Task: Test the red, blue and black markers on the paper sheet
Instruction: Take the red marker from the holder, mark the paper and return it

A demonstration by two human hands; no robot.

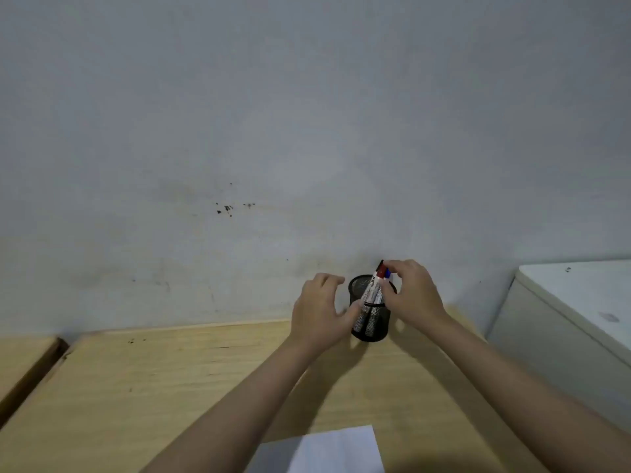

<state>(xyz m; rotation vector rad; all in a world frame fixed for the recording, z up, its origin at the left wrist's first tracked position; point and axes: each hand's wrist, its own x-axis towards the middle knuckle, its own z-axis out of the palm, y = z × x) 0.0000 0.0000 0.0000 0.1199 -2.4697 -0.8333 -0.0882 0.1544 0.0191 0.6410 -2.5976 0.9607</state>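
A black mesh pen holder (pixel 374 327) stands at the far edge of the wooden table (pixel 170 387), against the wall. Three markers lean in it: the red-capped marker (pixel 379 272), the blue-capped marker (pixel 387 274) and a black-capped one behind them. My right hand (pixel 411 295) pinches the marker tops with its fingertips; which marker it grips I cannot tell. My left hand (pixel 319 312) touches the holder's left side, thumb against the mesh. A white paper sheet (pixel 338 452) lies near the table's front edge, between my forearms.
A stained grey wall (pixel 273 131) rises right behind the table. A white cabinet (pixel 573 312) stands to the right of the table. A second wooden surface (pixel 24 360) adjoins at the left, with a dark gap between them.
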